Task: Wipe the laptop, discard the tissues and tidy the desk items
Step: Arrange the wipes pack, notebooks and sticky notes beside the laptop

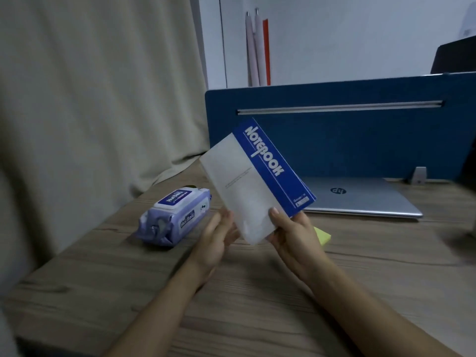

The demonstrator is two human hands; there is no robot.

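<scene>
While the wide wooden desk (257, 292) holds the shut silver laptop (360, 197) at the back, the blue and white paper notebook (257, 181) is up in the air, tilted, its long side leaning up and left. The right hand (293, 233) pinches its bottom corner. The left hand (219, 238) is open, fingers flat against the bottom edge. The purple pack of wipes (175, 217) lies just left of that hand.
</scene>
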